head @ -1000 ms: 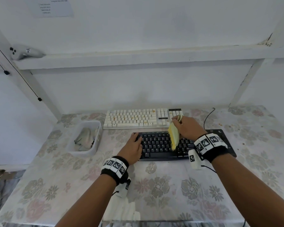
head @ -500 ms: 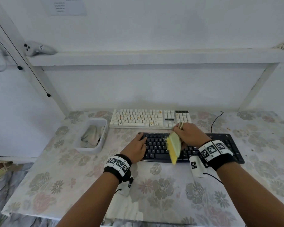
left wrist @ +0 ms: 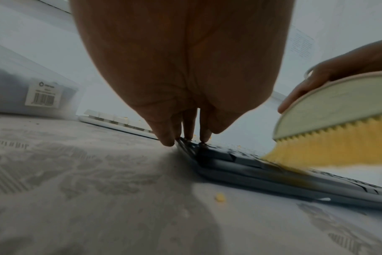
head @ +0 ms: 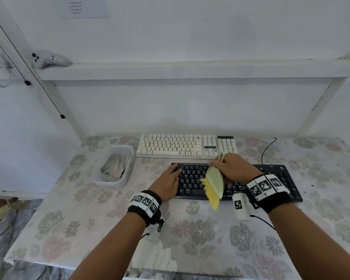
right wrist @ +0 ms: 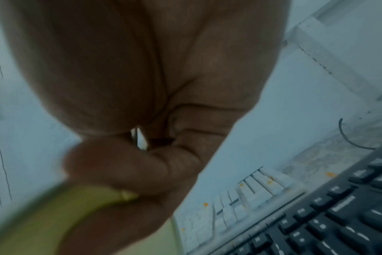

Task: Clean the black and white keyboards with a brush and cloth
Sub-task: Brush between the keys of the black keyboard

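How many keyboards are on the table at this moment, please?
2. The white keyboard lies at the back near the wall; the black keyboard lies just in front of it, under both hands. None other is in view.

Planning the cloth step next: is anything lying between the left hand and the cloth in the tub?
Nothing visible: only bare tablecloth separates the left hand from the tub holding the cloth.
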